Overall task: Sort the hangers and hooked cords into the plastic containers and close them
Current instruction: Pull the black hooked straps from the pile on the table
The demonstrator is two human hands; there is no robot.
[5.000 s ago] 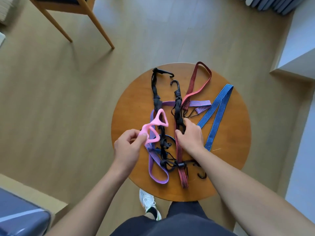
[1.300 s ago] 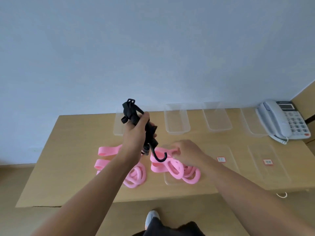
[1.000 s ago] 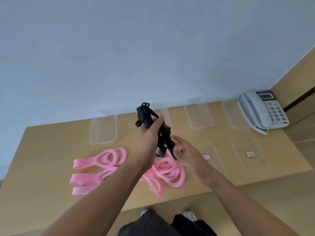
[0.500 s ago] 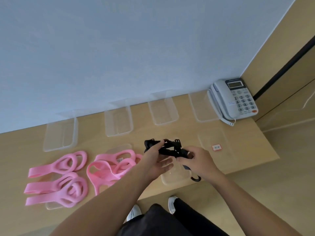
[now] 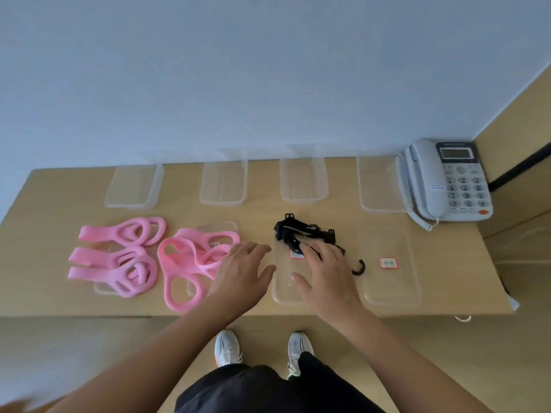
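Grips wide: left hand point(image 5: 241, 274) flat, right hand point(image 5: 326, 275) spread, hiding part of the black hooked cord point(image 5: 298, 231).

Wooden table point(image 5: 53, 204): four clear containers point(image 5: 222, 186) stood in row along back edge, grey telephone point(image 5: 444, 180) at right end; clear lids point(image 5: 390, 281) lay flat along front; pink hangers point(image 5: 119, 263) heaped left, black hooked cord point(image 5: 301, 234) mid-right

Legible: keypad digits only.
Numerals on telephone point(image 5: 444, 180) keys; its blue sticker point(image 5: 437, 186) and red-bordered label point(image 5: 388, 263) on lid point(image 5: 391, 293) too blurred.
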